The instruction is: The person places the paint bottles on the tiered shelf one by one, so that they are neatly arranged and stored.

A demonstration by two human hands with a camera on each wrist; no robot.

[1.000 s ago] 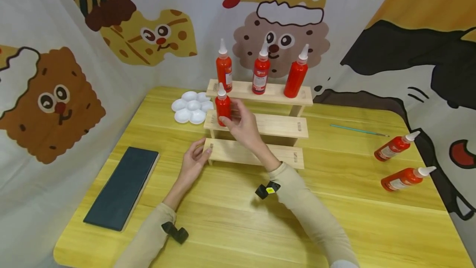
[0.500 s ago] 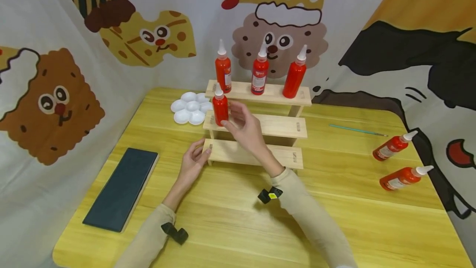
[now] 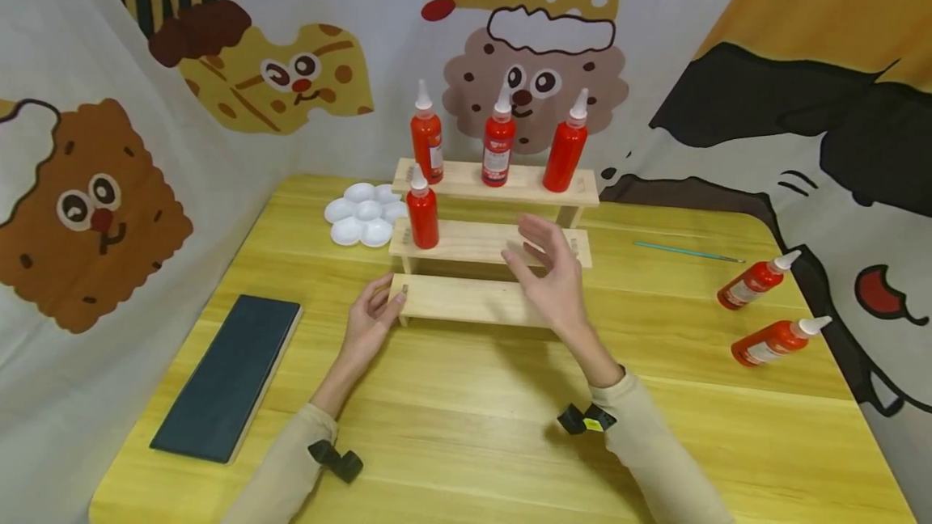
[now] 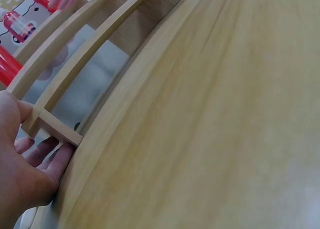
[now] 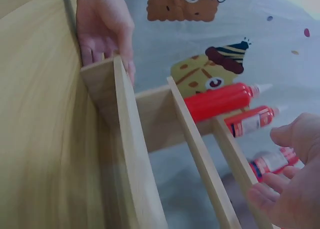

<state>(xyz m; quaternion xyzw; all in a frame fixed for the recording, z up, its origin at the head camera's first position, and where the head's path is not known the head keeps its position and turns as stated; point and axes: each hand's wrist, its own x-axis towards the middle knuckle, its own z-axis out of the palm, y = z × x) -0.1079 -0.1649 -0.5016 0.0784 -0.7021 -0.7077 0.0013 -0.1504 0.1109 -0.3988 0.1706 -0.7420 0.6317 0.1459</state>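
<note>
A three-step wooden rack [image 3: 466, 302] stands on the table. My left hand [image 3: 371, 318] holds the left end of its lowest step; in the left wrist view, the thumb lies at the step's top and the fingers [image 4: 59, 161] go round the side panel. One red squeeze bottle [image 3: 423, 218] with a white nozzle stands upright at the left of the middle step. On the top step three more stand upright, among them a labelled bottle [image 3: 498, 154]. My right hand [image 3: 553, 277], fingers spread apart and holding nothing, hovers over the right part of the lower steps.
Two red bottles [image 3: 750, 285] lie on the table [image 3: 466, 443] at the right. Beyond the rack's right end lies a thin teal paintbrush [image 3: 688, 251]. A white flower-shaped palette [image 3: 362, 214] sits behind left, and a dark flat book-like object [image 3: 229, 378] lies at the left.
My right hand has let go of the red bottle on the middle step and moved to the right. The left hand keeps its hold on the rack. The head view has shifted slightly.
</note>
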